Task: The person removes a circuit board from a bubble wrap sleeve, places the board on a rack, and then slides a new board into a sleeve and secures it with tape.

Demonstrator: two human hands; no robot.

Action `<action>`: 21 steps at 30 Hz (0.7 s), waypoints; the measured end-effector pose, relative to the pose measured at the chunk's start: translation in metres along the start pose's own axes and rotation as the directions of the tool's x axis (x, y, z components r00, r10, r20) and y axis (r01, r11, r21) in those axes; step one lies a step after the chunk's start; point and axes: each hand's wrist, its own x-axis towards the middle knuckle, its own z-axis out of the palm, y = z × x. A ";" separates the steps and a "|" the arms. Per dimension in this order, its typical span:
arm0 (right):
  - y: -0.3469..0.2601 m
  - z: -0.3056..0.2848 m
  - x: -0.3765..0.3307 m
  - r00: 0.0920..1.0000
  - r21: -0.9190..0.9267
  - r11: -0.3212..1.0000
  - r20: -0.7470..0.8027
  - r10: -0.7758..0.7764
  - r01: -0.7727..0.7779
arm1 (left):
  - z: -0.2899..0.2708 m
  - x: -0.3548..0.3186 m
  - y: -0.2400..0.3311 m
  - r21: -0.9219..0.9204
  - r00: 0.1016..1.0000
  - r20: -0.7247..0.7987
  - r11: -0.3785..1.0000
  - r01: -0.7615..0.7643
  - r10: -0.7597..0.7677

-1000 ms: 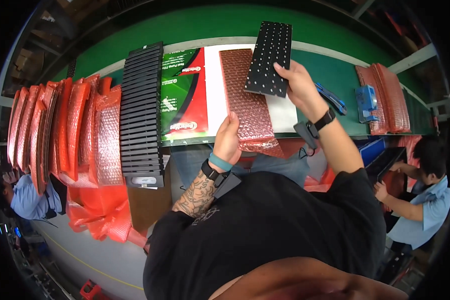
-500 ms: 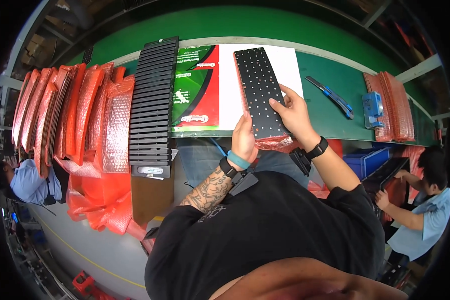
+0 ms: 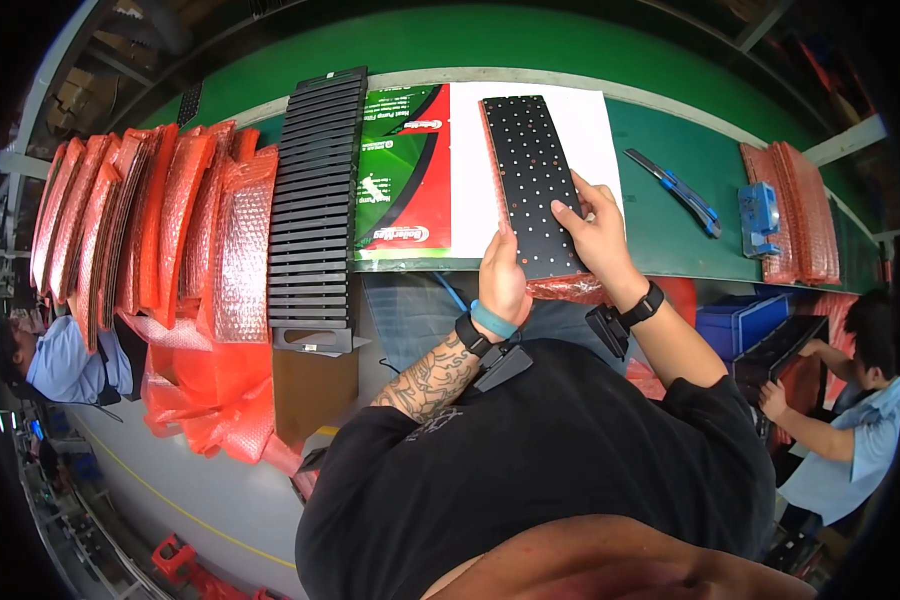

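A: Quick one: where's the blk dotted panel rn?
B: Over the white sheet on the green workbench, slightly slanted, w/ red bubble wrap under it, peeking out along its L edge & past the near end.
A: R hand?
B: Partly closed on the panel's R edge, thumb flat on the dotted face, fingers round the side.
A: And L hand?
B: Half-curled at the near L corner, thumb up along the edge. Fingers mostly hidden, so can't tell if it's gripping panel, wrap or both.
A: What's to the R?
B: Blue utility knife, blade out, lying diagonally; then a blue tape dispenser just beside some red bubble-wrap pouches. Co-worker in a lt blue shirt beyond the near edge.
A: L side?
B: Green/red printed sheet next to the white one, then a blk slatted panel, then a row of red pouches standing nr it.
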 end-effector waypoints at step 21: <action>-0.097 -0.076 0.052 0.872 -0.127 0.982 0.486 -0.060 0.139 | -0.004 -0.004 0.068 0.199 0.990 0.104 0.978 0.069 -0.091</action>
